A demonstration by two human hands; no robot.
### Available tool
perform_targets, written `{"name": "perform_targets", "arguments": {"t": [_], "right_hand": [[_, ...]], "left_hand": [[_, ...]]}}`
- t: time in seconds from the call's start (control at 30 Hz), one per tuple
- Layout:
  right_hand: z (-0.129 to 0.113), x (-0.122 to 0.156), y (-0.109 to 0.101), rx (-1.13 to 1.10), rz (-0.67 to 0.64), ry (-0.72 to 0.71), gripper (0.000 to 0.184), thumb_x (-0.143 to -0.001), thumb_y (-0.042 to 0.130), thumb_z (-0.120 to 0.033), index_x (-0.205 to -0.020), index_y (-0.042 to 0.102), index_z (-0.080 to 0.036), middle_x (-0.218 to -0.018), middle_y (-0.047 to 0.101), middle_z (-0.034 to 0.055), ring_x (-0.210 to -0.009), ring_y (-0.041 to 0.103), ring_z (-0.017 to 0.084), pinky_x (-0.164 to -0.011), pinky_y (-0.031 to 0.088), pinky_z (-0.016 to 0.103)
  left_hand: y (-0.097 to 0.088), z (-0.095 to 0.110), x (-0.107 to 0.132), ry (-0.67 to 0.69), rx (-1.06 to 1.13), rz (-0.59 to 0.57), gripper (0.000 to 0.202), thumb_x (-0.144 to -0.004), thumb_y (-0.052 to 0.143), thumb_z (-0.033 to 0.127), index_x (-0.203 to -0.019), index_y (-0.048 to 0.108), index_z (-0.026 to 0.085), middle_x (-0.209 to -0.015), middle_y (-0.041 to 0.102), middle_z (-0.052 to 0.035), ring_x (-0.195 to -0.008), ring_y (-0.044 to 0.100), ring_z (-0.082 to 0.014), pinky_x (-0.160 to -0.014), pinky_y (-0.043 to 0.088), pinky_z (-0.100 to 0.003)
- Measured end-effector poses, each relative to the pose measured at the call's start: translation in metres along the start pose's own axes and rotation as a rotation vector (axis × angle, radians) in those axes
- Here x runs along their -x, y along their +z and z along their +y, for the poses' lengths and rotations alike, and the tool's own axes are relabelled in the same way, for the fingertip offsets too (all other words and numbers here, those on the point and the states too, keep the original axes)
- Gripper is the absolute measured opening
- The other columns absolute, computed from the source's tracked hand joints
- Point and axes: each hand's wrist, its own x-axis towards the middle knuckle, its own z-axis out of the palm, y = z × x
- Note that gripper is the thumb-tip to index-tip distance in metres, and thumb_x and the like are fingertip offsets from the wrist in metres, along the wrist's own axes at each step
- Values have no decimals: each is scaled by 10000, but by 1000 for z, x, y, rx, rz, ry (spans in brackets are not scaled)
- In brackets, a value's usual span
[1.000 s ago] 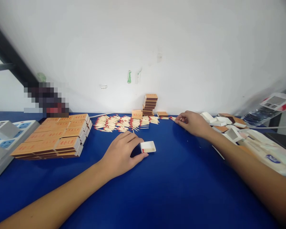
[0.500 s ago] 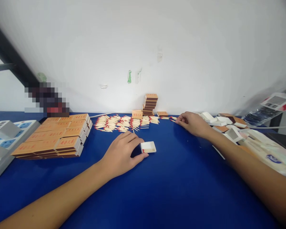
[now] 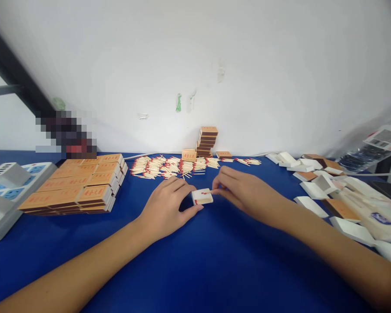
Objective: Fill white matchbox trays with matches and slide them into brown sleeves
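On the blue table, a small white matchbox tray (image 3: 208, 198) holds some red-tipped matches (image 3: 202, 201) along its near side. My left hand (image 3: 167, 203) grips the tray's left end between thumb and fingers. At the right end, my right hand (image 3: 244, 191) pinches a few matches, their red heads pointing left over the tray. How many it holds, I cannot make out. Behind both hands lies a long heap of loose matches (image 3: 146, 167), and a smaller group of matches (image 3: 247, 161) is spread further right.
Stacked orange matchboxes (image 3: 94, 179) stand at left beside a power strip (image 3: 35, 174). A leaning pile of matchboxes (image 3: 208, 137) rises by the wall. White trays and sleeves (image 3: 313, 191) lie scattered at right near a plastic package (image 3: 371, 211).
My right hand has come from the small match group at the back, left and nearer, to the tray with matches between its fingers. My left hand stays on the tray.
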Motion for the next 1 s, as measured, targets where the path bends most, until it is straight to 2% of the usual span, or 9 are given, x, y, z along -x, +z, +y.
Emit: {"name": "perform_targets", "arguments": {"t": [0.1,0.2,0.33,0.43,0.57,0.67,0.83,1.0], "right_hand": [[-13,3,8,112,5,-37,165,-1098,512,-247,-999,641,-217,-1013,684,85,-766,666,196,-625,480,321],[-14,4,16,154,11,-47,166,-1099,517,-246,-995,641,-207,-1007,678,83,-745,656,190,-607,465,317],[-13,3,19,89,-23,-64,184,-1108,537,-293,-987,642,-202,-996,665,64,-714,639,172,-601,452,309],[-10,2,15,-15,9,-50,174,-1103,562,-321,-992,640,-213,-974,666,45,-713,621,161,-630,460,303],[14,0,13,-70,149,84,156,-1074,594,-324,-961,646,-231,-883,659,38,-748,616,188,-678,467,321],[43,-3,20,-35,224,186,145,-1050,591,-321,-1023,697,-226,-937,677,68,-780,630,215,-734,494,362],[73,-13,36,-55,206,229,276,-1032,588,-355,-1208,764,-234,-1022,685,97,-813,653,240,-797,539,409],[75,-21,42,-62,203,223,274,-1030,575,-334,-1172,794,-249,-1025,659,95,-833,649,243,-788,543,407]], "left_hand": [[1,1,0,27,-1,23,251,-958,810,342,-1113,693,184,-1048,756,-66,-989,709,-269,-931,569,-450],[1,2,0,53,7,22,263,-973,793,352,-1131,695,166,-1044,749,-74,-979,705,-266,-922,568,-443],[0,3,0,77,21,12,267,-986,779,361,-1134,694,155,-1030,739,-74,-958,695,-257,-902,570,-439],[0,3,0,77,25,0,279,-982,785,368,-1148,696,161,-1052,741,-77,-975,696,-259,-913,572,-445],[2,1,2,49,38,-40,273,-987,779,374,-1168,700,186,-1089,750,-79,-1011,703,-266,-941,575,-453],[3,1,2,42,43,-57,288,-991,772,399,-1176,703,190,-1075,749,-81,-1002,705,-268,-943,577,-463],[3,2,1,52,53,-55,274,-993,771,387,-1164,699,185,-1080,748,-80,-1005,702,-263,-947,575,-460],[3,3,1,52,41,-52,285,-994,768,400,-1176,695,194,-1079,743,-81,-1016,698,-270,-944,573,-460]]}}
